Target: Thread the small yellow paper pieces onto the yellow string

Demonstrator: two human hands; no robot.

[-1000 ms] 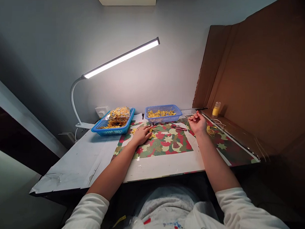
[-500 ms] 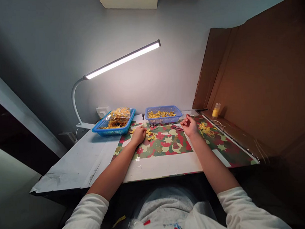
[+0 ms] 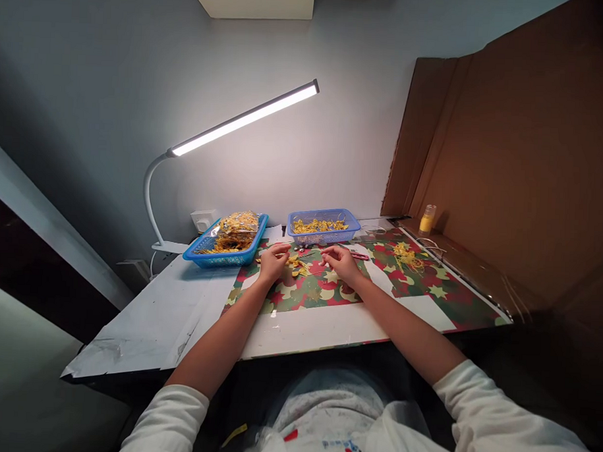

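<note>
Holding my bare left hand [image 3: 272, 262] and right hand [image 3: 343, 264] half-curled, thumbs near fingertips, I can't tell whether they grip anything — small yellow petal-like pieces [image 3: 300, 269] lie between them on the red-and-green star-patterned sheet [image 3: 323, 295].

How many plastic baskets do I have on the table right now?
2. The blue basket is left of the left hand; the lavender basket is at the back, near the wall. I see no others.
</note>
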